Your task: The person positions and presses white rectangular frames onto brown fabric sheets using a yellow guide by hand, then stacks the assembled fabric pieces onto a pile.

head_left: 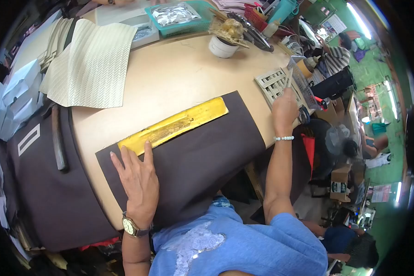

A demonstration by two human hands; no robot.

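Note:
My left hand (140, 179) rests palm down with fingers spread, its fingertips on the lower left end of a long yellow bar (207, 112) with a worn brown middle. The bar lies along the upper edge of a dark brown sheet of material (188, 161). At the right, my right hand (285, 110) is closed around a slim pale stick-like tool (289, 77) pointing upward; its exact kind is unclear. Below that tool lies a cream slotted plastic tray (267, 85), close to the hand.
Cream woven-pattern sheets (94, 64) cover the upper left. Over another dark sheet (55, 198) lies a dark-handled tool (59, 138). Along the back stand a white pot (223, 47) and a teal basket (177, 27). A wire basket (303, 78) borders the right side.

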